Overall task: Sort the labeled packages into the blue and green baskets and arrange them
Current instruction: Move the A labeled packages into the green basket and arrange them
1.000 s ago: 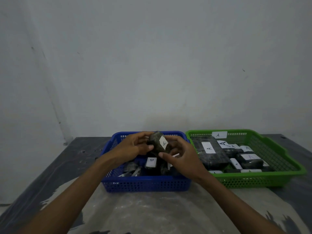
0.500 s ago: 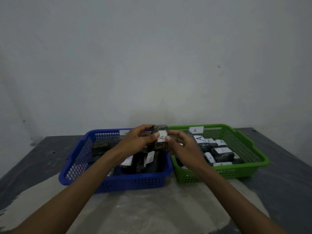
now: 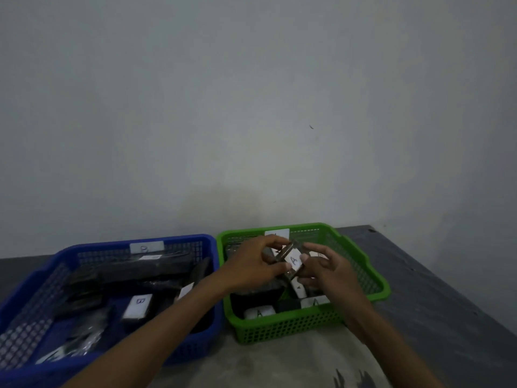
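Wall (image 3: 251, 107): we see plain grey plaster behind the bench.
Bench (image 3: 447, 303): dark top; it carries both baskets side by side.
Blue basket (image 3: 117, 247): left position; we note dark packages inside, one package B (image 3: 137, 305) lying label up.
Green basket (image 3: 363, 261): right position, touching the blue one; holds packages marked A.
Left hand (image 3: 251, 268): grip clamped on the held package (image 3: 292, 260), fingers curled round its left edge.
Right hand (image 3: 327, 271): fingertips pinch the same package (label A facing up), above the green basket.
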A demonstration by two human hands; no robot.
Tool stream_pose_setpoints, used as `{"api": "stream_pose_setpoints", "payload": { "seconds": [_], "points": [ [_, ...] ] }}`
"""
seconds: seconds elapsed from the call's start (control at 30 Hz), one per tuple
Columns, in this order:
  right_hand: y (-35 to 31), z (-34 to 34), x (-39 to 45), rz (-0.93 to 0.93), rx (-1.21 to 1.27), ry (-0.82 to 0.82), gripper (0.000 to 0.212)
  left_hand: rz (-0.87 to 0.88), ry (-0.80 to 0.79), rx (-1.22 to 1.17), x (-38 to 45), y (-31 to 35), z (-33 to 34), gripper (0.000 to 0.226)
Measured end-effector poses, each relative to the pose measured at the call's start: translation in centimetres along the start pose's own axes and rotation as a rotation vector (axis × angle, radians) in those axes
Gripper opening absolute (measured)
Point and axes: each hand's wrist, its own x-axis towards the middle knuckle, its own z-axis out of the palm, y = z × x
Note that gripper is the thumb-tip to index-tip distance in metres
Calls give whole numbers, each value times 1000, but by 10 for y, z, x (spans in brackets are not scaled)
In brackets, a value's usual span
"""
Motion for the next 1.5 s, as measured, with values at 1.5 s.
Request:
{"api": "stream_pose_setpoints", "payload": {
  "seconds": [1.5],
  "points": [
    [23, 53, -1, -391, -764, -66, 37, -168, 183, 381, -45, -39, -124, 18]
  ]
}}
